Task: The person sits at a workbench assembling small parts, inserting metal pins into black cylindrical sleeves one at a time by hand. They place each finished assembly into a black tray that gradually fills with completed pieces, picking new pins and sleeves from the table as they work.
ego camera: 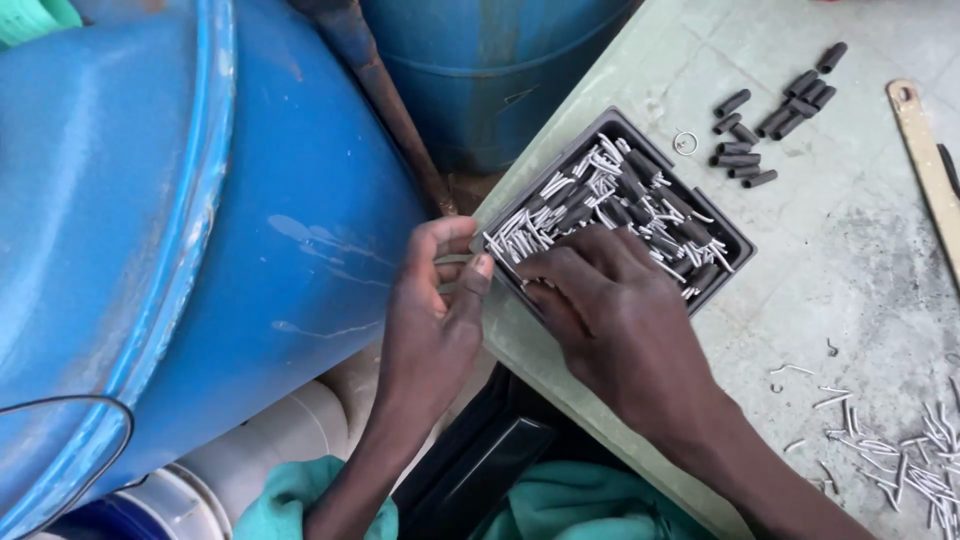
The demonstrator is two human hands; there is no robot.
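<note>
A dark rectangular tray (735,243) sits at the corner of a pale green table (860,250), filled with several thin metal pins (530,225) and black cylindrical sleeves (635,185). My right hand (610,320) reaches into the tray's near end, fingers down among the pins. My left hand (435,320) hovers just off the table edge beside the tray's corner, with thumb and fingers pinched together on what looks like a small metal pin.
Loose black sleeves (770,125) and a small metal ring (685,141) lie beyond the tray. Scattered metal pins (900,460) lie at the lower right. A wooden strip (925,160) lies at the right edge. Large blue barrels (200,200) stand left of the table.
</note>
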